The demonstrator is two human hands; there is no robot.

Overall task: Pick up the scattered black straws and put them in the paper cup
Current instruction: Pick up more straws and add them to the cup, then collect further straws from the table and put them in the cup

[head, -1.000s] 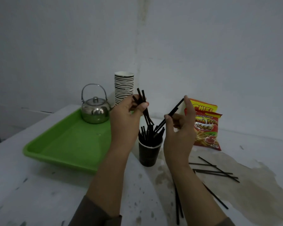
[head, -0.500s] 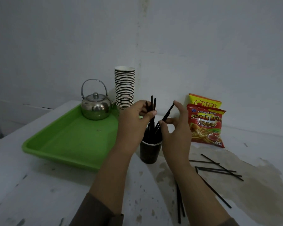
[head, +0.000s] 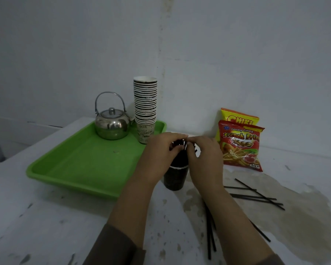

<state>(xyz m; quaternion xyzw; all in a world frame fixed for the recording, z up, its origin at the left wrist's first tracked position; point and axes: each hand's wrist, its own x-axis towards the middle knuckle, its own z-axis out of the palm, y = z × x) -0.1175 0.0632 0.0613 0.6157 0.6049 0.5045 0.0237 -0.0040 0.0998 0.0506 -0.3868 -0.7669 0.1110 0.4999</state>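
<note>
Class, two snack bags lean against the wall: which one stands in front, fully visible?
The red French Fries bag. It overlaps the yellow bag, of which only the top strip shows behind it.

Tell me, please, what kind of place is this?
Probably a simple drinks or snack corner, though I cannot be sure: a kettle and stacked paper cups on a green tray, with snack bags against a bare wall.
</note>
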